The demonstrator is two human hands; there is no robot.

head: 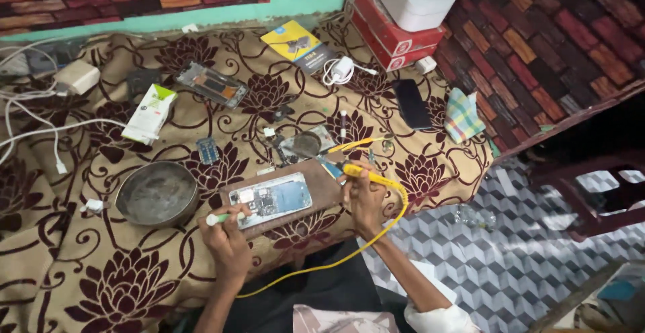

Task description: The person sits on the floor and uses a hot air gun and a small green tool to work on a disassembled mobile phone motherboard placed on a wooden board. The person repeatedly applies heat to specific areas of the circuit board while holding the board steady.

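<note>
Opened phone lies between our hands, long axis running left-right. Left hand grips a green-tipped tool touching its near-left corner (closer); right hand clasps the yellow soldering iron just right.

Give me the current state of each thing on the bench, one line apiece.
Opened phone: back off, insides exposed, lying flat on a brown board.
Left hand: closed on a green-handled tool.
Right hand: closed on a yellow corded tool.
Metal bowl: upright.
Dark phone: screen off, lying flat.
</note>
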